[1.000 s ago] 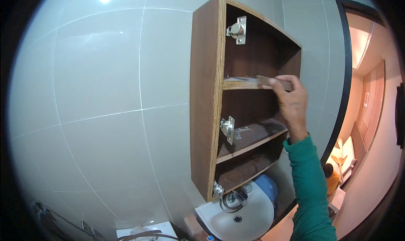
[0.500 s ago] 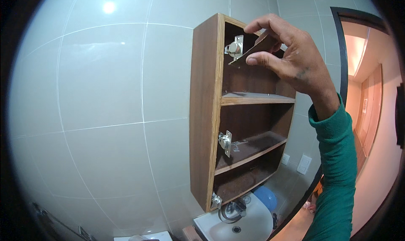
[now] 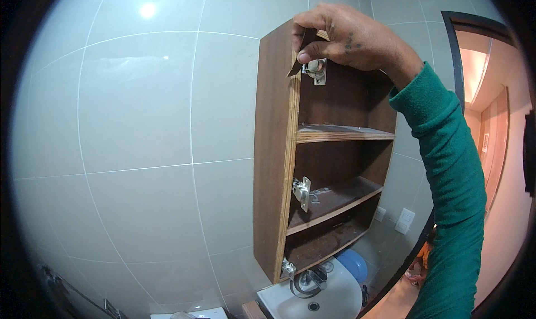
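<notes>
My right hand (image 3: pixel 357 39), in a green sleeve, is raised at the top front corner of an open wooden wall cabinet (image 3: pixel 273 146). Between thumb and fingers it pinches a thin, flat dark-brown piece (image 3: pixel 294 67), whose material I cannot make out. The lower tip of this piece lies over the raw front edge of the cabinet's left side; whether it touches cannot be told. Just below the thumb is a metal hinge (image 3: pixel 316 70), partly hidden by the hand. Another hinge (image 3: pixel 302 194) sits at the middle compartment and a third (image 3: pixel 287 267) near the bottom. My left hand is out of view.
Below the cabinet are a white washbasin (image 3: pixel 335 296) with a dark faucet (image 3: pixel 315 275) and a blue rounded object (image 3: pixel 353 263). A light switch plate (image 3: pixel 405 220) is on the tiled wall, beside a dark-framed doorway (image 3: pixel 455 67). Small debris lies on the shelves.
My right hand has moved left and slightly up, from in front of the top compartment to the cabinet's front edge. The flat piece has turned from slanting to steeper.
</notes>
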`<state>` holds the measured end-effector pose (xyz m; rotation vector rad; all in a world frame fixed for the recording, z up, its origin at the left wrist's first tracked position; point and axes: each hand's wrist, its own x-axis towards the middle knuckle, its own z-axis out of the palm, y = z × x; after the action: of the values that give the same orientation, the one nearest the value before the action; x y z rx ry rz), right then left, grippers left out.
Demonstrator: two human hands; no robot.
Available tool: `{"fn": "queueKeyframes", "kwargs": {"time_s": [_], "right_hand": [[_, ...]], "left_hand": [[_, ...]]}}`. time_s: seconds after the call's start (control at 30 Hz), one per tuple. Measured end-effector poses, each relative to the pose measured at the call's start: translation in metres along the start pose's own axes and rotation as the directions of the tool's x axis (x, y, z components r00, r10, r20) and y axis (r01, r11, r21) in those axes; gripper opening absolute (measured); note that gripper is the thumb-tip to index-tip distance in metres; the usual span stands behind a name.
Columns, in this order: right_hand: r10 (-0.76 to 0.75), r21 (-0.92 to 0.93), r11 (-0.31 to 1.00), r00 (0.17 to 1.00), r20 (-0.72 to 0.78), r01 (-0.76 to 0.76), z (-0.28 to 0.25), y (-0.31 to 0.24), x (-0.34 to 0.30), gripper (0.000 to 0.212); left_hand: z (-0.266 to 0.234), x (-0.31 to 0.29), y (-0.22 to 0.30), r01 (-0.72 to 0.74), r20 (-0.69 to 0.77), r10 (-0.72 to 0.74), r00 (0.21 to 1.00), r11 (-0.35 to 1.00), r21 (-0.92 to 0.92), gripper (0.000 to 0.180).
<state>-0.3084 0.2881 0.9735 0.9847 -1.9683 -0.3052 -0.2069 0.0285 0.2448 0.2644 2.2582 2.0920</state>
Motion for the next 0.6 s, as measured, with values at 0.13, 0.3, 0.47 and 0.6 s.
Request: {"fn": "queueKeyframes", "kwargs": {"time_s": [0.13, 0.3, 0.47, 0.6], "right_hand": [[0.041, 0.029, 0.999, 0.999, -0.005, -0.041, 0.002, 0.008, 0.002, 0.015], [0.011, 0.028, 1.000, 0.990, -0.142, -0.007, 0.005, 0.032, 0.006, 0.020], [0.282, 0.184, 0.953, 0.925, -0.256, -0.240, -0.009, 0.054, 0.011, 0.019], [0.332, 0.192, 0.940, 0.885, -0.327, -0.282, -0.008, 0.064, 0.012, 0.025]], "left_hand": [[0.000, 0.000, 0.007, 0.003, -0.017, -0.004, 1.000, 0.998, -0.062, 0.067], [-0.006, -0.004, 0.008, 0.049, -0.045, -0.052, 0.998, 0.997, -0.065, 0.068], [-0.006, 0.000, 0.011, 0.042, -0.045, -0.044, 0.998, 0.998, -0.052, 0.068], [-0.003, -0.003, 0.017, 0.033, -0.062, -0.038, 0.997, 0.996, -0.088, 0.067]]}}
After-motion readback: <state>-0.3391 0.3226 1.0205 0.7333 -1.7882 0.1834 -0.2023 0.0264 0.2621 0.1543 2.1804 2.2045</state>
